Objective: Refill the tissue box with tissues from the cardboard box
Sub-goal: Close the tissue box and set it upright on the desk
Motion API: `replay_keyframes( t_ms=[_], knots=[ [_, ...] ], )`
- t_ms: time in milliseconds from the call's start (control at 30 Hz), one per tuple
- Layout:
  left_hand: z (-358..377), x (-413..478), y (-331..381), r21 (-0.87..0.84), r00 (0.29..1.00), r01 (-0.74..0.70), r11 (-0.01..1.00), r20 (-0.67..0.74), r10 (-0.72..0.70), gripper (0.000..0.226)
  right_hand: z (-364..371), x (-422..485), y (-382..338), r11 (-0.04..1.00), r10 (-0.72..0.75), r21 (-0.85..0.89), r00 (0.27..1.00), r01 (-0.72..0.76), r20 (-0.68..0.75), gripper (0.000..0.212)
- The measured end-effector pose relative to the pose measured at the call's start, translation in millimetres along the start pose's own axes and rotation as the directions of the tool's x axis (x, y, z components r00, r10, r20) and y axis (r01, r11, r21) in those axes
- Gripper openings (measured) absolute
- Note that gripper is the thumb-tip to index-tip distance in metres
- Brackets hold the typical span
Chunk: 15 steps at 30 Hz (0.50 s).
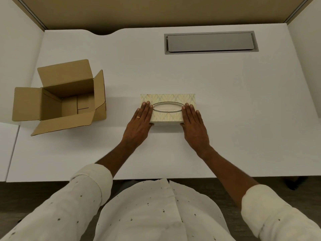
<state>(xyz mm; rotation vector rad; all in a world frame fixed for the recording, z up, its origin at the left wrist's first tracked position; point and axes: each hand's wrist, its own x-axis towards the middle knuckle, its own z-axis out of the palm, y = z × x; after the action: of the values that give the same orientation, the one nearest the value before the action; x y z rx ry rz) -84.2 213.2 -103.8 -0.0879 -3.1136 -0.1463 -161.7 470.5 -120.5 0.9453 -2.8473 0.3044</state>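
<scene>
A cream tissue box (167,100) with a leaf pattern and a silver oval ring around its slot sits in the middle of the white desk (225,119). My left hand (139,124) lies flat on its left end, thumb under the near edge. On the box's right end rests my right hand (193,123) in the same way. Both hands grip the box between them. An open brown cardboard box (69,101) stands at the left, flaps spread; its visible inside looks bare, with no tissues in sight.
A grey cable hatch (211,42) is set into the desk at the back right. Beige partition walls stand behind and at both sides. The desk's near edge runs just in front of my body.
</scene>
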Motion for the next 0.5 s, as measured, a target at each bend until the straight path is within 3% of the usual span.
replay_keyframes(
  t_ms=[300, 500],
  knots=[
    [-4, 18, -3, -0.005, 1.0, 0.025, 1.0, 0.013, -0.025, 0.071, 1, 13, -4, 0.999, 0.015, -0.035, 1.0, -0.015, -0.009, 0.059],
    [-13, 20, -2, -0.081, 0.995, 0.058, 0.995, 0.081, -0.052, 0.081, -11, 14, -13, 0.997, 0.071, -0.021, 0.995, -0.07, 0.07, 0.068]
  ],
)
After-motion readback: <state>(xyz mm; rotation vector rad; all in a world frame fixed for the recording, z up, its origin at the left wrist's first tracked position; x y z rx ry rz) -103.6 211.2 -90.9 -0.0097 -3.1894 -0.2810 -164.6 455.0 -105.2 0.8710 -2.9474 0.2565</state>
